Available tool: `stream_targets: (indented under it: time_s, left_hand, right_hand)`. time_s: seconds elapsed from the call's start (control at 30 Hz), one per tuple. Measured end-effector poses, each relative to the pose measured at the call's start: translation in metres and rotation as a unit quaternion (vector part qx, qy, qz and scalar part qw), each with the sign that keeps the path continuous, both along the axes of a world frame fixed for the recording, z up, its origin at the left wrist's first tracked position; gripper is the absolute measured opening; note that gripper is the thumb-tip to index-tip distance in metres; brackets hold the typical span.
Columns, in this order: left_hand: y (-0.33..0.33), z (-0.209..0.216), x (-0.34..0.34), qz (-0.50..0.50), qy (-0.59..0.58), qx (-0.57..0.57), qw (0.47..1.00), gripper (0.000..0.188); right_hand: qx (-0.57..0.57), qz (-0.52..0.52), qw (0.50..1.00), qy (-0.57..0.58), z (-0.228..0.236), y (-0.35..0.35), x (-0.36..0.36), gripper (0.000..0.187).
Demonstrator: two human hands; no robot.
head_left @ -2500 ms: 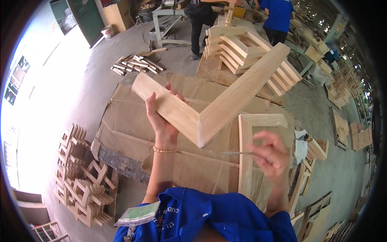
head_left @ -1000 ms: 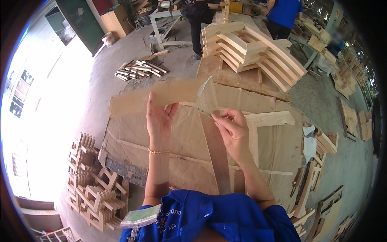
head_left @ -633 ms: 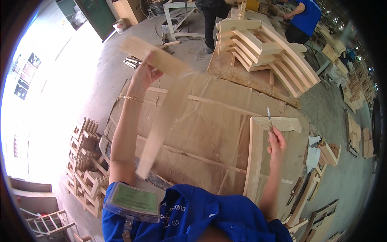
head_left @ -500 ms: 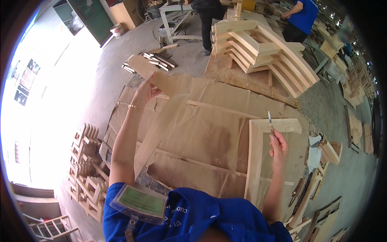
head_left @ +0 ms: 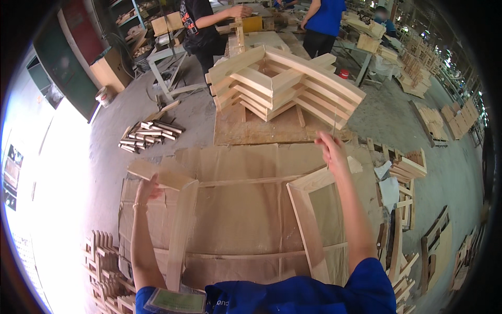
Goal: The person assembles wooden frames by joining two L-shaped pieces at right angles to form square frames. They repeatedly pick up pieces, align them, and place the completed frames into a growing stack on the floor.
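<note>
Woodworking shop, with concrete floor (head_left: 201, 123). Worktop (head_left: 235, 225), cardboard-covered; angled wooden frame (head_left: 306, 225) near its right edge. Tall stack of joined timber (head_left: 290, 79), beyond the far edge. Heap of loose sticks (head_left: 151, 135), on the floor past the far left corner. Small wooden assemblies (head_left: 104, 267), many, by the near left corner. Co-worker in blue shirt (head_left: 325, 20), standing farther back.

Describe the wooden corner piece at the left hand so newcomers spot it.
Find the cardboard sheet. Toward its left, at the left hand, is the L-shaped wooden corner piece. Its short arm points left; that of the right corner piece points right.
</note>
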State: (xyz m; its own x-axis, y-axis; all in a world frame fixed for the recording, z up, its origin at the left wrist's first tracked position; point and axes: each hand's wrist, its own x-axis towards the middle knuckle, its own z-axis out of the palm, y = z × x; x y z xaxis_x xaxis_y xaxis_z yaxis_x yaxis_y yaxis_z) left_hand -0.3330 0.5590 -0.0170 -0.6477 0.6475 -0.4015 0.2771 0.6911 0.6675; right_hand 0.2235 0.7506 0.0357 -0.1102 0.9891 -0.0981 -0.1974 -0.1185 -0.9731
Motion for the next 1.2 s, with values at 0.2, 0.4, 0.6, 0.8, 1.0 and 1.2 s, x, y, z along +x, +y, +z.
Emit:
stream_targets:
  time_s: [0.2, 0.4, 0.6, 0.8, 1.0, 1.2]
  left_hand:
    - [-0.058, 0.051, -0.013, -0.147, 0.121, 0.163, 0.968, 0.036]
    - [-0.099, 0.073, 0.069, -0.091, -0.092, 0.308, 0.943, 0.025]
    - [-0.076, 0.087, 0.145, -0.119, -0.118, 0.327, 0.93, 0.027]
    - [0.013, 0.085, 0.234, -0.17, -0.237, 0.348, 0.891, 0.033]
    - [0.095, 0.092, 0.318, -0.17, -0.377, 0.39, 0.823, 0.071]
    - [0.079, 0.105, 0.339, -0.079, -0.549, 0.457, 0.695, 0.04]
  right_hand:
    - [0.303, -0.213, 0.837, -0.403, 0.05, 0.114, -0.004, 0.042]
    - [0.322, -0.138, 0.618, -0.704, 0.097, 0.168, 0.043, 0.062]
    - [0.215, 0.094, 0.6, -0.765, 0.127, 0.13, 0.006, 0.077]
    - [0.179, 0.079, 0.814, -0.547, 0.133, 0.049, 0.034, 0.064]
    - [0.145, 0.114, 0.905, -0.384, 0.104, -0.065, 0.036, 0.059]
    - [0.154, 0.131, 0.919, -0.337, 0.055, -0.208, 0.015, 0.055]
